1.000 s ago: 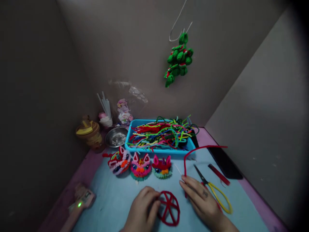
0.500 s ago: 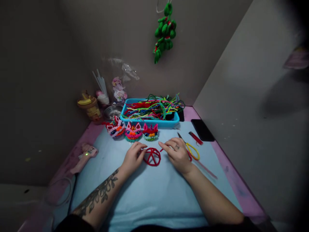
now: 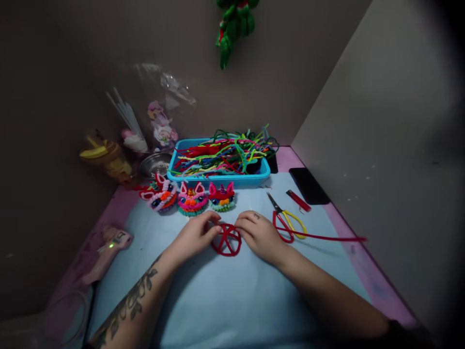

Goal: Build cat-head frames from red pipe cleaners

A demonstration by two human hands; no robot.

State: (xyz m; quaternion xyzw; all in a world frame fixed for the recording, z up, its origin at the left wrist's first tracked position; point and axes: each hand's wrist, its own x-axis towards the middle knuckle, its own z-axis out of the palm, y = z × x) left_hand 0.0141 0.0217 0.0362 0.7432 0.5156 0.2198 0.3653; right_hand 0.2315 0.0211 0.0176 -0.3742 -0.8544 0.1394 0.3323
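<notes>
A round frame of red pipe cleaners (image 3: pixel 226 234), shaped like a spoked wheel, is between my two hands over the blue sheet. My left hand (image 3: pixel 198 236) grips its left rim with thumb and fingers. At the upper right of the rim, my right hand (image 3: pixel 258 236) has its fingers bent together; their tips rest at the frame. A long red pipe cleaner (image 3: pixel 334 238) sticks out to the right beyond my right hand, crossing the scissors handles. Whether its near end lies in my fingers is hidden. Beside that hand lie scissors (image 3: pixel 278 211) with one red and one yellow handle.
Three colourful pipe-cleaner animal heads (image 3: pixel 192 198) stand before a blue basket (image 3: pixel 218 181) of loose pipe cleaners. A red cutter-like tool (image 3: pixel 298 200) and black phone (image 3: pixel 308 186) lie right. At left are a pink glue gun (image 3: pixel 109 252), metal bowl (image 3: pixel 154 166) and brown cup (image 3: pixel 112 160).
My right hand has come left to the frame, its fingers folding in. The long red pipe cleaner now stretches across the scissors to the right. The camera view has tilted down and nearer.
</notes>
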